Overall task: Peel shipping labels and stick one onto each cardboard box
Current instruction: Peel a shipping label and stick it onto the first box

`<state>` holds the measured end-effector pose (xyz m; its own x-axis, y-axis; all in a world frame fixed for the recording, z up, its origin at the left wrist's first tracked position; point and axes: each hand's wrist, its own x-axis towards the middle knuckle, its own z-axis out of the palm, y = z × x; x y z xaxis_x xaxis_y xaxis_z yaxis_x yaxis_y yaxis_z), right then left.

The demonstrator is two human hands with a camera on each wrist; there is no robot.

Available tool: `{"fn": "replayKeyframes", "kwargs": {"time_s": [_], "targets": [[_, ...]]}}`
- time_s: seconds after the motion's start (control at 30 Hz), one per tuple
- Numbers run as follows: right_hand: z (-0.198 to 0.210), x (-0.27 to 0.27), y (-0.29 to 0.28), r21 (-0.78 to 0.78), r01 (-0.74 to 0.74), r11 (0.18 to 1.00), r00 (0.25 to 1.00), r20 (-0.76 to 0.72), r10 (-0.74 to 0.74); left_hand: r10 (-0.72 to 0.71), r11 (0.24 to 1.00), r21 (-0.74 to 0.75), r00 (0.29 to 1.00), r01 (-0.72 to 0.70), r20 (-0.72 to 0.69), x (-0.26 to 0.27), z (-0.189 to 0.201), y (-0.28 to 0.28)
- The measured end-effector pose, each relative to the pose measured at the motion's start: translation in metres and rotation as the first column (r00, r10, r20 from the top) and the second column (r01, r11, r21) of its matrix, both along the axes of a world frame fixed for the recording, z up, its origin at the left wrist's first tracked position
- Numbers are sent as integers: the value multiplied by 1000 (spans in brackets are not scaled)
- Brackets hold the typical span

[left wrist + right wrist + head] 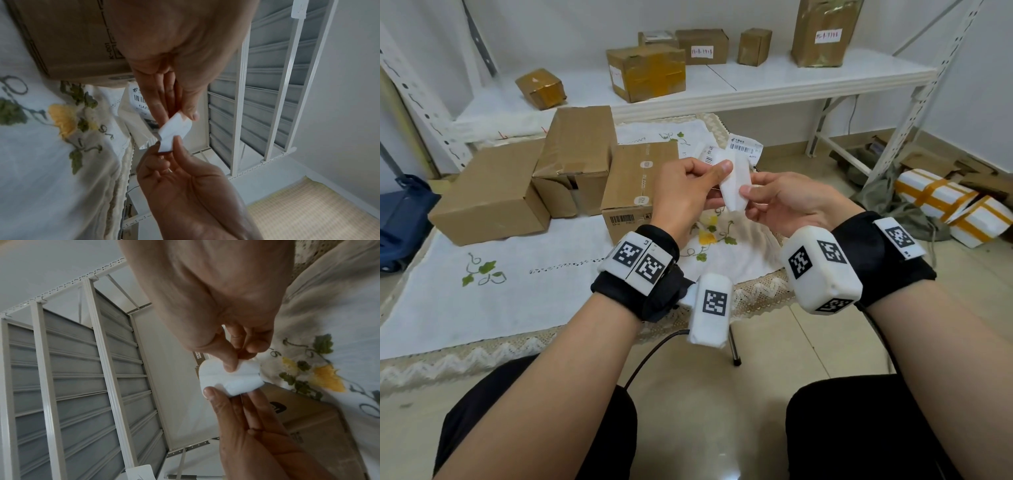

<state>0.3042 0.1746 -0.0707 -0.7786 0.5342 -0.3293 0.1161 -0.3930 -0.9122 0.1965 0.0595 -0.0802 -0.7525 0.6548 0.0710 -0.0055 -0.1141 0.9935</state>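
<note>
Above the table's right part, both hands hold one small white shipping label [732, 186] with its backing, blank side toward me. My left hand [717, 178] pinches its upper end between thumb and fingers. My right hand [748, 198] pinches its lower right edge. In the left wrist view the label [174, 129] sits between the left hand [179, 117] and the right hand [167, 146]. The right wrist view shows the label [228, 378] curved between both thumbs. Three cardboard boxes stand on the table: a left one [489, 195], a middle one [578, 154] and a printed one [633, 185].
Loose barcode labels [743, 147] lie on the embroidered white tablecloth [517, 291] behind the hands. A white shelf [756, 82] behind carries several taped boxes, some with labels. White foam packages [945, 202] lie on the floor at right. My knees are below the table edge.
</note>
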Motion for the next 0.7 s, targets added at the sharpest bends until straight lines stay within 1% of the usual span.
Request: {"fn": "replayKeyframes", "kwargs": {"time_s": [0.3, 0.4, 0.53, 0.7], "targets": [[-2, -5, -5, 13, 73, 997, 997, -10, -73, 30, 1000, 1, 998, -30, -48, 0, -2, 0], [-2, -5, -8, 45, 63, 997, 998, -22, -62, 13, 1000, 13, 998, -13, -58, 1, -2, 1], [-2, -3, -9, 81, 44, 996, 998, -54, -39, 3, 999, 35, 999, -1, -33, 2, -1, 0], [0, -2, -9, 48, 11, 999, 994, -110, -6, 2, 999, 53, 999, -4, 37, 0, 2, -2]]}}
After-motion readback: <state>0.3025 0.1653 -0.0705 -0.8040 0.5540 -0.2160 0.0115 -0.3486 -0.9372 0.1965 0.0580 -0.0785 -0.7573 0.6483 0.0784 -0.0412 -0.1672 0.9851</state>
